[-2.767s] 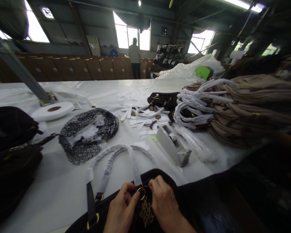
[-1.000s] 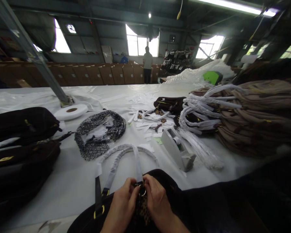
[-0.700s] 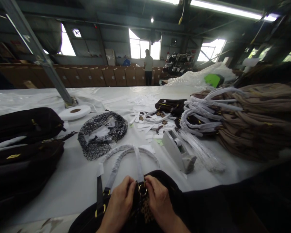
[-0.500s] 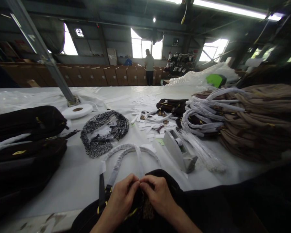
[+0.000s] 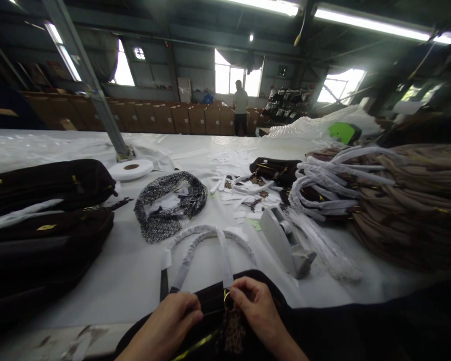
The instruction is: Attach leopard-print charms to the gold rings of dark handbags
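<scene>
A black handbag point(image 5: 206, 300) lies in front of me, its handles point(image 5: 190, 250) wrapped in white paper. My left hand point(image 5: 178, 313) is closed at the bag's upper edge, fingers curled and the thumb toward the opening. A leopard-print charm point(image 5: 233, 333) hangs on the bag's front from a gold ring point(image 5: 227, 297). At that ring, where a wrapped handle meets the bag, my right hand point(image 5: 253, 303) pinches with thumb and forefinger. The fingers partly cover what they pinch. A yellow zip point(image 5: 199, 346) shows below.
A grey tape dispenser point(image 5: 285, 240) stands right of the handles. Beyond lie a black-and-white knit cloth point(image 5: 169, 205), a white roll point(image 5: 131, 169) and paper scraps point(image 5: 244, 198). Dark bags point(image 5: 52, 240) are at left, brown bags point(image 5: 428, 195) at right. A person point(image 5: 241, 108) stands far back.
My hands, pinched together before, are now apart. The left has moved left to the bag's edge; the right is at the gold ring. The view has shifted slightly left.
</scene>
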A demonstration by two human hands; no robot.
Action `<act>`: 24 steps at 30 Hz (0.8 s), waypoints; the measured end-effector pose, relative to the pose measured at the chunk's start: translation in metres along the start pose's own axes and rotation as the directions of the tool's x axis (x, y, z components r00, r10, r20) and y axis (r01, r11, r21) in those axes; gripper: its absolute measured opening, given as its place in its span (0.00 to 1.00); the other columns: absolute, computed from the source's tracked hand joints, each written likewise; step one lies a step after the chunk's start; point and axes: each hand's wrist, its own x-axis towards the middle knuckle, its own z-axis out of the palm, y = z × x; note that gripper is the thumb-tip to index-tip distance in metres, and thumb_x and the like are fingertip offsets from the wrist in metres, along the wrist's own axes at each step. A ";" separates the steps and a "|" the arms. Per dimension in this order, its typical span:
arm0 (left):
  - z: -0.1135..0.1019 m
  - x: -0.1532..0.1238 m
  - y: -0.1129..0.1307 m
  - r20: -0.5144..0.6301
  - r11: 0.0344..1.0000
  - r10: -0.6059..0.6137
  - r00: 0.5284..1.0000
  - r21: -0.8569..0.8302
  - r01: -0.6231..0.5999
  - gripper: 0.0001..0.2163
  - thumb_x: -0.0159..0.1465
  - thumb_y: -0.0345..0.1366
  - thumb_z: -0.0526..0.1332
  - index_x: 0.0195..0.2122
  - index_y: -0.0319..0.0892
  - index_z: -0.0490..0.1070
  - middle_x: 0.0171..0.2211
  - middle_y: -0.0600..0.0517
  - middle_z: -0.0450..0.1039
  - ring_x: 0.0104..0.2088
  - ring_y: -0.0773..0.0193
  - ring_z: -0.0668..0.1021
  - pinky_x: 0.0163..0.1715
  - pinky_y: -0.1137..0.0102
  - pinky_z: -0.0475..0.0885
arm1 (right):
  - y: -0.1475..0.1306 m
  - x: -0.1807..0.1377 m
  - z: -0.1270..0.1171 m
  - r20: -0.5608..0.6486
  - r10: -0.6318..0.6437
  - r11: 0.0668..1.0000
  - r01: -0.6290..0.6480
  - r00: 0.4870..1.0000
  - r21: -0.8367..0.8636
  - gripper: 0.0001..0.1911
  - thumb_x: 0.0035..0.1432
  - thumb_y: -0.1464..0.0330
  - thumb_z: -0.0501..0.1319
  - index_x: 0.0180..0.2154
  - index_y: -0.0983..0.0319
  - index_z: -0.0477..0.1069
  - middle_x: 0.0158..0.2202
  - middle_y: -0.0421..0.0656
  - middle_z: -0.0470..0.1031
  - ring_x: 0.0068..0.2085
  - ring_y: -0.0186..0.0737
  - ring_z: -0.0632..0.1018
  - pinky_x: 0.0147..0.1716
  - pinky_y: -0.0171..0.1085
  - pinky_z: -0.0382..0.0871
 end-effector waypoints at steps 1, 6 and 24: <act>-0.001 -0.001 -0.004 -0.001 1.000 0.000 1.000 -0.016 0.000 0.09 0.59 0.35 0.55 0.24 0.42 0.69 0.24 0.55 0.73 0.27 0.64 0.73 0.26 0.74 0.61 | 0.001 0.000 0.000 0.003 0.006 1.000 -0.006 1.000 0.010 0.11 0.57 0.62 0.61 0.31 0.64 0.73 0.25 0.39 0.71 0.27 0.34 0.70 0.27 0.31 0.63; 0.001 -0.001 -0.002 -0.002 0.922 0.013 1.000 -0.387 -0.012 0.08 0.59 0.37 0.57 0.25 0.40 0.67 0.24 0.56 0.69 0.22 0.70 0.67 0.23 0.75 0.59 | 0.004 0.000 0.002 0.019 -0.002 0.999 0.001 1.000 0.049 0.12 0.57 0.61 0.62 0.31 0.64 0.73 0.25 0.38 0.70 0.27 0.33 0.68 0.28 0.31 0.61; 0.055 0.035 0.005 -0.032 0.385 -0.105 0.994 -0.923 0.011 0.12 0.55 0.41 0.67 0.32 0.37 0.73 0.22 0.55 0.70 0.19 0.75 0.68 0.19 0.80 0.64 | 0.013 0.001 0.004 -0.037 0.072 0.992 -0.068 0.997 0.103 0.14 0.54 0.59 0.64 0.30 0.64 0.76 0.23 0.40 0.73 0.26 0.33 0.70 0.26 0.31 0.62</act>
